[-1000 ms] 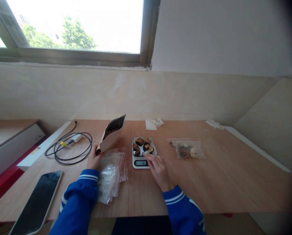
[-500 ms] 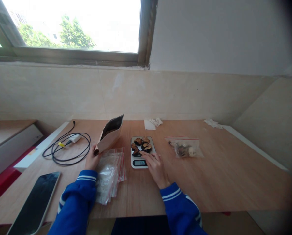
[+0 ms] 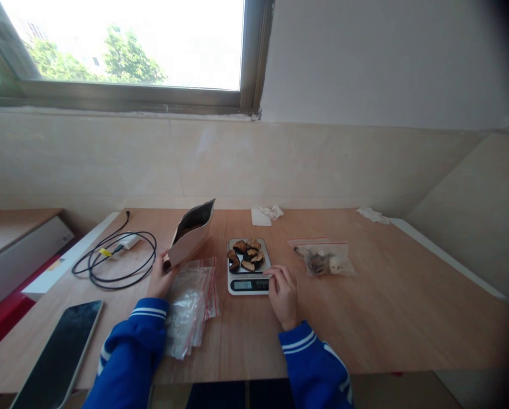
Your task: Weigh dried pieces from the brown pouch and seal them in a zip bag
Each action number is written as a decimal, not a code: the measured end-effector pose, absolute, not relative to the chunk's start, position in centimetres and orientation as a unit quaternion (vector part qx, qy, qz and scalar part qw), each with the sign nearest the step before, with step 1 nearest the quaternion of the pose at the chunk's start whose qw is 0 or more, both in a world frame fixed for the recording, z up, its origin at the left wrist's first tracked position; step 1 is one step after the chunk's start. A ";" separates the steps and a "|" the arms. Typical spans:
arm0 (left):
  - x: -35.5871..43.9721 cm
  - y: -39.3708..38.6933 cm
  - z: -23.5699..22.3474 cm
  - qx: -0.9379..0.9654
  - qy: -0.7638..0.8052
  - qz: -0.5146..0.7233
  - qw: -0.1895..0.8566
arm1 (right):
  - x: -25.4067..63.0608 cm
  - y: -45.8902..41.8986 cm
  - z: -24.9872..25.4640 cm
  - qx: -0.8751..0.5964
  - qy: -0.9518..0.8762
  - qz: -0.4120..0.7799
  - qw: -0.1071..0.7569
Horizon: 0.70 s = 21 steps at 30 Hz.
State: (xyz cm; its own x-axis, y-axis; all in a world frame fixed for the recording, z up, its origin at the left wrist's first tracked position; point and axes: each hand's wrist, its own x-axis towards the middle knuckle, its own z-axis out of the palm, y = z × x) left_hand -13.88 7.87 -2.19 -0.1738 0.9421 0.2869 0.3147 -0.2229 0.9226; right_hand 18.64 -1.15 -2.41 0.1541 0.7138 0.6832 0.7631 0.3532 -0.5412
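Now the right hand [image 3: 283, 292], fingers bent, has drawn back from the dried slices [image 3: 248, 265] to the edge of the scale [image 3: 232, 289], probably leaving them resting freely there, though whether it holds anything is unclear, while the left hand [image 3: 159, 279] grips the open pouch [image 3: 189, 246].

Scale [image 3: 249, 276] readout [image 3: 243, 285]: digits too blurred to read. Pouch [image 3: 191, 245] left of scale: contents mostly in shadow, left hand [image 3: 159, 280] partly behind it. Right hand [image 3: 283, 292] covers scale's near-right corner; can't tell if fingers grip anything. Tablet [image 3: 61, 349], far left of scale: bottom edge crops it.
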 end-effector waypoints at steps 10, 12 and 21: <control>-13.8 6.7 -1.9 0.644 0.523 0.533 0.165 | 18.8 -1.2 -2.4 -0.576 -0.616 -0.010 0.538; -13.6 6.6 -1.6 0.647 0.528 0.525 0.167 | 18.8 -1.3 -2.4 -0.576 -0.616 -0.007 0.537; -14.1 7.2 -1.9 0.564 0.594 0.556 0.137 | 18.9 -1.3 -2.3 -0.575 -0.617 -0.004 0.536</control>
State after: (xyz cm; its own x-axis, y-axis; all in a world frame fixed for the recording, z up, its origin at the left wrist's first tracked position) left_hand -14.08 7.20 -1.94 -0.3253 0.8233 0.4651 0.5181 -0.2562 0.8160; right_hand 18.86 -1.35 -2.26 0.2377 0.7060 0.6672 0.7151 0.3377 -0.6121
